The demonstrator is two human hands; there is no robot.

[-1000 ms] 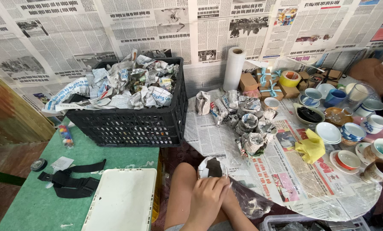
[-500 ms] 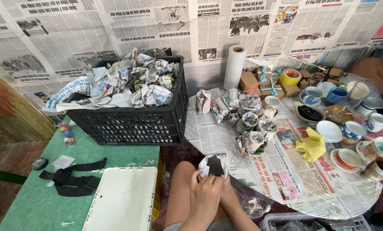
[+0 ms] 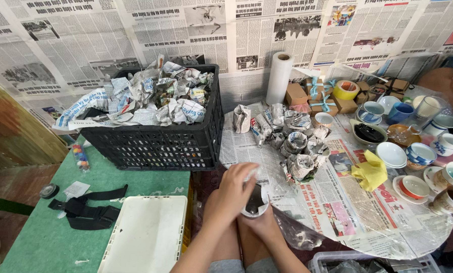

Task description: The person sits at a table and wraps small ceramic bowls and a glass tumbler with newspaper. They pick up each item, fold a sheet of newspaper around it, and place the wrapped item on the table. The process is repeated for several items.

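Observation:
A small cup partly wrapped in newspaper is held over my lap at the near edge of the round table. My left hand lies over its top left side, fingers curled on the paper. Cupping it from below is my right hand. The cup's dark inside shows between the two hands. A heap of newspaper-wrapped pieces lies on the table just beyond.
A black crate full of crumpled newspaper stands on a green table at left, near a white lid and a black strap. Unwrapped cups, bowls and saucers, a yellow cloth, small boxes, tape and a paper roll crowd the right.
My left hand has risen from my lap onto the top of the wrapped cup, and the cup has moved up towards the table edge. The right hand now shows beneath it.

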